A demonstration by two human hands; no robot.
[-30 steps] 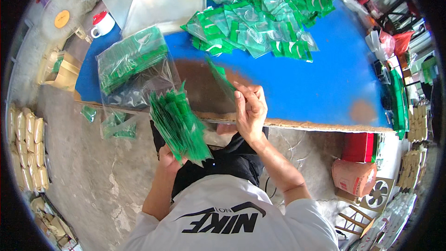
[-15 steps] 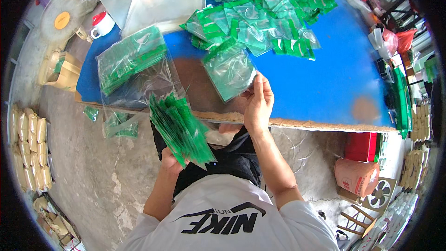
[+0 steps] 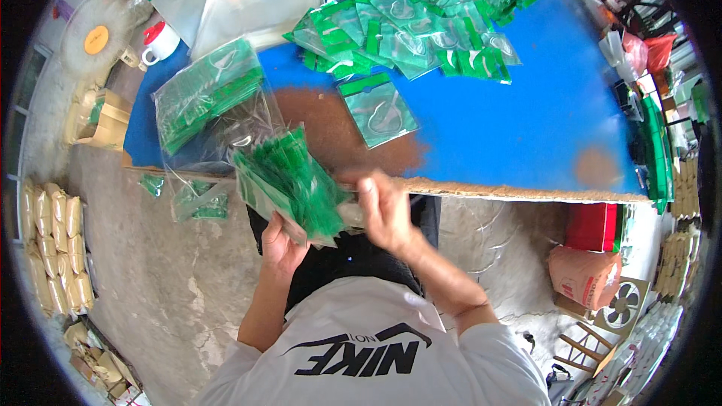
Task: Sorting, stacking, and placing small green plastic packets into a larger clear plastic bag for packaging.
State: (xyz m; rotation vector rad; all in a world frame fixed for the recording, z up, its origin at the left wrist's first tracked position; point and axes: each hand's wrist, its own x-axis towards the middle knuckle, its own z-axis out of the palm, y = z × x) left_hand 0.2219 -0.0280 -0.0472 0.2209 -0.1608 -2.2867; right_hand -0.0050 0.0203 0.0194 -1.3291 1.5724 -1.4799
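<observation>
A thick, fanned stack of green-and-clear packets (image 3: pixel 289 184) is held at its lower edge by my left hand (image 3: pixel 284 244), fingers closed on it. My right hand (image 3: pixel 387 214), blurred, is beside the stack's right edge, just below the table's front edge. Its fingertips are smeared, and whether they hold anything is unclear. A single packet with a green top strip (image 3: pixel 378 111) lies flat on the brown patch of the table. Left of it, a large clear bag (image 3: pixel 210 98) contains more green packets and reaches over the table edge.
A heap of green packets (image 3: pixel 421 22) covers the back of the blue table (image 3: pixel 519 128). A metallic tray (image 3: pixel 248 0) and a white mug with a red lid (image 3: pixel 160 43) stand at the back left. A fan (image 3: pixel 101 34) is beyond. Tan packs (image 3: pixel 56 248) are stacked at far left.
My right hand has let go of the single packet on the table and moved down and left to the stack. My left hand has tilted the stack slightly.
</observation>
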